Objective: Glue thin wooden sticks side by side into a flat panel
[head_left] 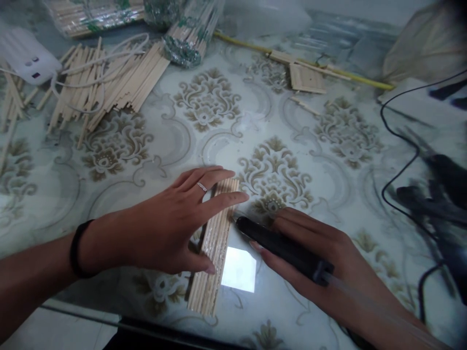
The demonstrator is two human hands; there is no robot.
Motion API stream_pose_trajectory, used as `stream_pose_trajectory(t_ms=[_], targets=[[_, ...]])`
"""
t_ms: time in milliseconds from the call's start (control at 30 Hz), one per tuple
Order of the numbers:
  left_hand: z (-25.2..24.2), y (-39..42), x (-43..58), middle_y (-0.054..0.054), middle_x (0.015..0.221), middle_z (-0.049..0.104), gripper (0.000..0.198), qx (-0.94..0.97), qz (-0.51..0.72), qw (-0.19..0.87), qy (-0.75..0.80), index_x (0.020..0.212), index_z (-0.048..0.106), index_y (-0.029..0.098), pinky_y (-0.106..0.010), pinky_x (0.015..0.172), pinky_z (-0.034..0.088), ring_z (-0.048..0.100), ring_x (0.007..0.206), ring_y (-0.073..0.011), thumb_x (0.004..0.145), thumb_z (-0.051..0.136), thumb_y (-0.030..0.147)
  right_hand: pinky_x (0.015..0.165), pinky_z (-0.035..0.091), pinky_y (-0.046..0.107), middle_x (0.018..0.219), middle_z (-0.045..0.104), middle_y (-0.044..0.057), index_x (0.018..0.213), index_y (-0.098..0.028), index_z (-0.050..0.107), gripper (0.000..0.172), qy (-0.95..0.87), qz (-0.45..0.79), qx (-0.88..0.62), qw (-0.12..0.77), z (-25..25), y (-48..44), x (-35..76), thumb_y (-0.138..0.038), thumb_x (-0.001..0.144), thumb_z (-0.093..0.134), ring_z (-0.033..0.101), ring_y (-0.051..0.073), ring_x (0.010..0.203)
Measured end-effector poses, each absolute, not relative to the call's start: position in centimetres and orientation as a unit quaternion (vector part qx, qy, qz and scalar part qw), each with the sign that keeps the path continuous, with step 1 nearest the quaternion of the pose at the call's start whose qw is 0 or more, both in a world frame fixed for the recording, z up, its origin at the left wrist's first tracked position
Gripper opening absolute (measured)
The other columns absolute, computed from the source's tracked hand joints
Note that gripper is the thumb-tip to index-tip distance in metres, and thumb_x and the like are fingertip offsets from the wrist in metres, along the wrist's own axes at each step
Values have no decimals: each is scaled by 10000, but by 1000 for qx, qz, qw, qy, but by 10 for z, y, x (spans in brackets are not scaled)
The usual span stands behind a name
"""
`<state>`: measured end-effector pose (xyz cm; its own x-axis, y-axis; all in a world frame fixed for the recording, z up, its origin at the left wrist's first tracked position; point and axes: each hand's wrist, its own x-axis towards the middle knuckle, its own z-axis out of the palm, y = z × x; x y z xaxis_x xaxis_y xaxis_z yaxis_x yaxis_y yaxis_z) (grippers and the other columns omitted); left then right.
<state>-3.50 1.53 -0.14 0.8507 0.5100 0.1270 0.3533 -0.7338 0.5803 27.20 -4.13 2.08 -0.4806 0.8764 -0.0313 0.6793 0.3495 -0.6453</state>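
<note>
My left hand reaches across a narrow panel of wooden sticks lying side by side on the table near its front edge. Its thumb presses on the panel's lower part and its fingers rest across the far end, steadying it. Shiny, glue-like streaks show along the sticks. In my right hand is a black hot glue gun, gripped with the fingers wrapped round its body. The gun's nozzle meets the panel's right edge, just below my left index finger. A translucent glue stick sticks out of its rear.
Loose wooden sticks lie at the back left beside a white power strip and its cable. Bagged sticks are behind. A small wooden panel sits near a yellow rod. A black cord runs down the right side.
</note>
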Motion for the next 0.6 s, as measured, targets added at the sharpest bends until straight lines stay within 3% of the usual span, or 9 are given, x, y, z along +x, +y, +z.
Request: stream_pose_trajectory(t_ms=[133,267,600], targets=[[-3,16,-35,-338,1798,461,1248,921,143,266,246,1754,439,168,-777,1435,364,380,1771,-546,798,1086,642,632,570,340,788,694,2,873,-266,688,241,-815,294,-467,175,20,-39,270,-255,1114,698,706,203,716],[-3,15,-36,-311,1768,503,1241,917,157,274,242,1766,431,193,-762,1433,380,400,1762,-537,804,1092,617,632,570,350,791,710,13,909,-264,721,222,-821,284,-462,176,19,-38,271,-276,1129,687,708,216,718],[0,15,-33,-324,1747,534,1152,909,162,299,241,1685,569,169,-806,1396,388,461,1695,-557,761,1120,578,699,630,362,949,816,59,1162,-291,856,152,-809,293,-480,171,15,-42,276,-364,1154,722,777,250,812]])
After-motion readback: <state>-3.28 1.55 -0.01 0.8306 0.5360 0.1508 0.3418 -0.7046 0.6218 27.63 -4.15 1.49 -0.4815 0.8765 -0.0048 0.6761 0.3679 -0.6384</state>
